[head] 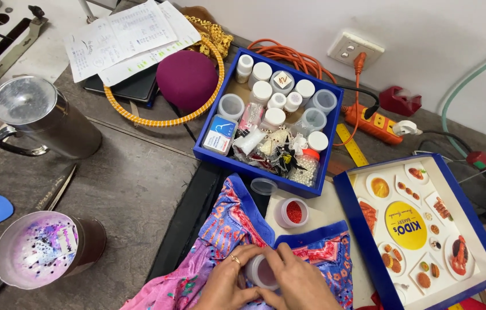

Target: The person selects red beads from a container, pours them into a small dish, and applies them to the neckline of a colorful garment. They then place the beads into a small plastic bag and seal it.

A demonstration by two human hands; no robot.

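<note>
at the bottom centre of the frame, the left hand and right hand close together around a small clear jar, resting on the bright printed cloth. it looks like the lid is being worked. an open jar of red beads stands just above, below the blue box of jars. steady grip matters here.

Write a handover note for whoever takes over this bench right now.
Left hand, ring on one finger, and right hand together grip a small clear plastic container over the pink and blue embroidered cloth.
An open container of red beads stands just beyond, a loose clear lid beside it.
The blue box of small jars is behind.
Cannot tell whether the held container is open or what it holds.
</note>
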